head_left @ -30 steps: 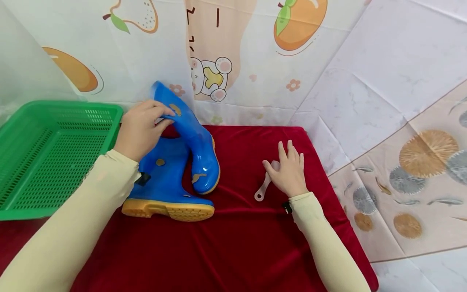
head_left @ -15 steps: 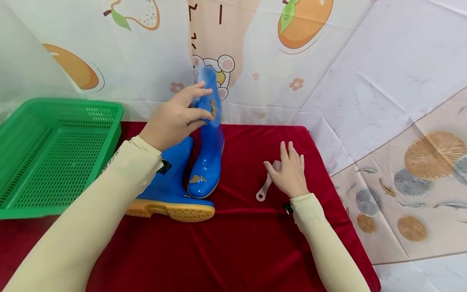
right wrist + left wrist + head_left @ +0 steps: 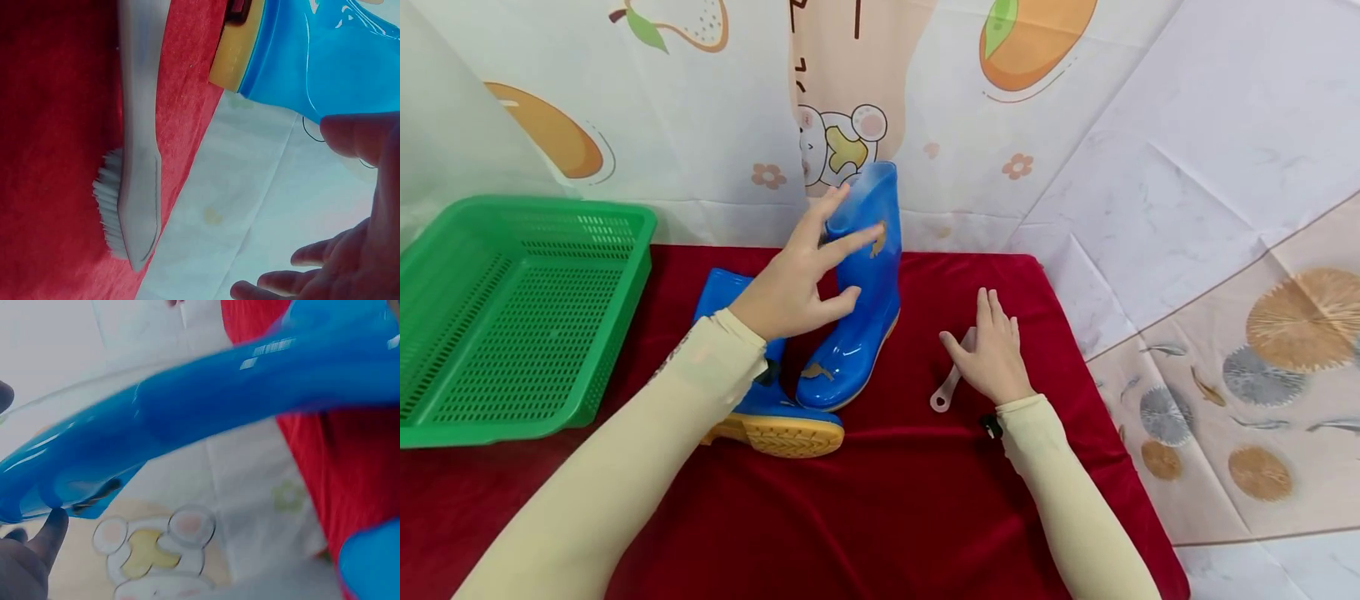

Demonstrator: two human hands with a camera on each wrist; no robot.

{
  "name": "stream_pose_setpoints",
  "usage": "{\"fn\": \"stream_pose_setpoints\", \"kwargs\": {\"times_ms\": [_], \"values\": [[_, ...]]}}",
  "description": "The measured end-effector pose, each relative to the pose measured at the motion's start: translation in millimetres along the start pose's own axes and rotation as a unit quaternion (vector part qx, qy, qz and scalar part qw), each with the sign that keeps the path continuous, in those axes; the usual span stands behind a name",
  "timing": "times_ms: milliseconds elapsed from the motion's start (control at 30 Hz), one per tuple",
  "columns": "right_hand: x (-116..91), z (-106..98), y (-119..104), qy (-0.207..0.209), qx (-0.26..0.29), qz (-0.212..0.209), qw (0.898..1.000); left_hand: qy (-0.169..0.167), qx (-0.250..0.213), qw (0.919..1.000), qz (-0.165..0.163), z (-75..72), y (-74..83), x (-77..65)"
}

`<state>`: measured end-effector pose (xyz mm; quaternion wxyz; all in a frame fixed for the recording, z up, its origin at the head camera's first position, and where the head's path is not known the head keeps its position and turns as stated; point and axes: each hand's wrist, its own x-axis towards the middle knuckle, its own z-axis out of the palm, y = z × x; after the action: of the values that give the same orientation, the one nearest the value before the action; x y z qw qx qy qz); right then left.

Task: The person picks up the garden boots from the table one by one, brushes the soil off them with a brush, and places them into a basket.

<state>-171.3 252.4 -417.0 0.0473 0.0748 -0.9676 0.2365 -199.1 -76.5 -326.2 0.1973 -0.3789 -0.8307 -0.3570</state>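
Observation:
A blue rubber boot [image 3: 871, 283] with brown patches stands upright on the red cloth, its shaft towards the back wall. My left hand [image 3: 797, 287] is at the shaft with fingers and thumb spread; in the left wrist view a fingertip [image 3: 57, 519] meets the boot's upper part. The second blue boot [image 3: 775, 429] lies on its side, yellow sole facing me, partly covered by my left forearm. My right hand [image 3: 996, 358] is held over a pale scrub brush [image 3: 950, 387], fingers extended. The right wrist view shows the brush's white bristles [image 3: 111, 206] facing the cloth, apart from the fingers.
A green plastic basket [image 3: 580, 408] sits to the left of the boots. Red cloth [image 3: 895, 508] covers the table, and a printed curtain [image 3: 955, 167] hangs directly behind it. More patterned cloth [image 3: 1210, 417] lies past the table's right edge.
My left hand has moved right with the boot's shaft, bringing it from leaning left to upright, and its fingers have spread from their grip. The right hand has stayed over the brush.

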Motion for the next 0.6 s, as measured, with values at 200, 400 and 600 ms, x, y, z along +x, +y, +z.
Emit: {"fn": "stream_pose_setpoints", "kwargs": {"times_ms": [200,400,600], "values": [[-1,-1,4,-0.013,0.011,0.004,1.000,0.027,-0.136,0.9752,-0.172,21.5,4.9,-17.8],[-1,-2,11,-0.023,0.028,0.007,0.999,-0.116,-0.167,0.9180,-0.341,39.8,3.1,-42.0],[-4,-1,13,-0.042,0.039,0.000,0.998,-0.102,-0.146,0.9197,-0.350,51.2,12.7,-34.1]]}}
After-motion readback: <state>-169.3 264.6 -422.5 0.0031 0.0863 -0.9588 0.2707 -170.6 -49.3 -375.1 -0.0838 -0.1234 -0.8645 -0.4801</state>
